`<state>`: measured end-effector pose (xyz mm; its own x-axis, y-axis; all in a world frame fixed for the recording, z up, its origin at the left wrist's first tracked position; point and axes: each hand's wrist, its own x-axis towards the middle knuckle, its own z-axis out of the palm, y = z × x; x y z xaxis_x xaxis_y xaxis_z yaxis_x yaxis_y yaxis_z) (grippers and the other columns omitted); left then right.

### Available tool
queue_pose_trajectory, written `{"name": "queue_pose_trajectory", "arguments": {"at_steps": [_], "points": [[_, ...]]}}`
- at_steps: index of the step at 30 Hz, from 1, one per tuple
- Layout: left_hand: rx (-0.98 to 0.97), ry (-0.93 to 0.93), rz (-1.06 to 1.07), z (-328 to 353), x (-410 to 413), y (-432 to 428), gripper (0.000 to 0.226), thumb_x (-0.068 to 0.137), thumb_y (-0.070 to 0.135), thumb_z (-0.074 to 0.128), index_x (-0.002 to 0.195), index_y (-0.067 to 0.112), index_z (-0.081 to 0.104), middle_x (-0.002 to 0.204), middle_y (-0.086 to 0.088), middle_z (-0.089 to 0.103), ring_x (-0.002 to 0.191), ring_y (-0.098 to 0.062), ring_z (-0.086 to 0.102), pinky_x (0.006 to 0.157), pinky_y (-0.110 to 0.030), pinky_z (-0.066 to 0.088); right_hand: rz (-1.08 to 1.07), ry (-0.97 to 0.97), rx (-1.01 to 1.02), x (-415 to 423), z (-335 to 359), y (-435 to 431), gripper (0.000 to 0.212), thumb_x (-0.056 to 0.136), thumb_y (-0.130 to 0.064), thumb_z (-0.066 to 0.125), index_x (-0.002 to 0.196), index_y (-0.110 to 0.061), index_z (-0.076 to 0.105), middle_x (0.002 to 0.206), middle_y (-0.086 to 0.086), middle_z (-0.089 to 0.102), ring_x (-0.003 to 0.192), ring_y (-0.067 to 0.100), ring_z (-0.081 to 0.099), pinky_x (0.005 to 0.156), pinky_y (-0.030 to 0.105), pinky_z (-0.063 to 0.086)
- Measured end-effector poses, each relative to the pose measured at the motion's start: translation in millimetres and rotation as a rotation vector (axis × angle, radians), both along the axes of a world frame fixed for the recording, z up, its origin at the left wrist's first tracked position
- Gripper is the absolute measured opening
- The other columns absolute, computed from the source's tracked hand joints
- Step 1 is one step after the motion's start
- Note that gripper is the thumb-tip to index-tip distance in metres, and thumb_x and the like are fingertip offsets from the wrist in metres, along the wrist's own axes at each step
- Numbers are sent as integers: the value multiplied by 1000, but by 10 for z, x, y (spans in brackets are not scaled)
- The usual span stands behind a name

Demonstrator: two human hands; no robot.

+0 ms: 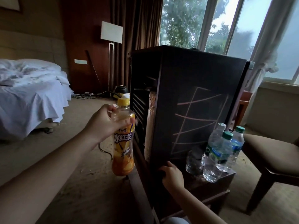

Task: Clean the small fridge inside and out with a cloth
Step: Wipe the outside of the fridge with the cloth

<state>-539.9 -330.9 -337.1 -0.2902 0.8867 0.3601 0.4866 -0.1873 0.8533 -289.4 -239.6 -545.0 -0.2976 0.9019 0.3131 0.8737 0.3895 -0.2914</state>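
Hands apart: left hand (103,122) grips tea bottle (123,149) at its shoulder; right hand (171,175) grips fridge door (194,94) bottom edge; water bottles (216,156) just right of it.

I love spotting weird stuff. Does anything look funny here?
Yes: pale pink lines are scrawled across the dark fridge panel, crooked and crossing like scribbles, not a neat pattern. Some cables also lie tangled on the carpet.

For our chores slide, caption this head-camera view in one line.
Left hand holds an iced-tea bottle by the small fridge; right hand grips the lower edge of its door.
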Motion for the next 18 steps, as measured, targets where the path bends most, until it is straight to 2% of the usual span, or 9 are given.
{"name": "queue_pose_trajectory", "arguments": {"at_steps": [3,5,7,10,12,15,18], "points": [[5,18,-16,32,-11,-31,118,21,91,64,116,22,51,109,2,62,99,-15,61,83,-39,53,22,40,96,9,385,50,44,76,-5,57,107,-33,73,114,-5,61,111,21,56,88,25,44],[20,17,-10,43,7,-42,104,31,85,71,112,23,51,107,4,61,98,-15,61,81,-36,53,30,172,266,23,902,114,43,66,1,61,95,-27,76,108,2,65,105,28,60,85,31,49],[26,15,1,59,61,-45,90,39,73,72,110,21,51,106,5,60,98,-14,59,77,-31,49,71,265,475,-13,1578,166,45,64,5,60,94,-24,77,110,2,65,105,27,60,87,35,51],[36,-10,-1,71,146,-29,82,45,63,72,111,20,52,100,12,58,99,-12,57,74,-26,45,75,349,660,-104,2588,231,44,72,1,58,100,-28,75,107,-1,64,99,21,61,80,28,49],[40,-17,17,62,173,2,71,56,55,77,111,21,49,95,15,55,98,-12,55,67,-20,41,58,415,744,-120,2975,287,38,76,-4,58,99,-29,76,104,-1,64,95,19,61,75,25,45],[33,-46,29,14,162,35,74,52,58,75,112,23,48,98,11,55,97,-12,55,64,-19,40,34,455,786,-102,2837,367,36,74,-1,59,94,-25,76,108,-3,65,100,19,61,77,23,43],[3,-46,22,-72,137,34,82,45,64,72,113,23,49,109,3,57,101,-15,55,72,-27,45,11,429,729,-40,2005,373,42,64,11,59,89,-19,75,113,2,65,105,24,58,78,23,42]]}}
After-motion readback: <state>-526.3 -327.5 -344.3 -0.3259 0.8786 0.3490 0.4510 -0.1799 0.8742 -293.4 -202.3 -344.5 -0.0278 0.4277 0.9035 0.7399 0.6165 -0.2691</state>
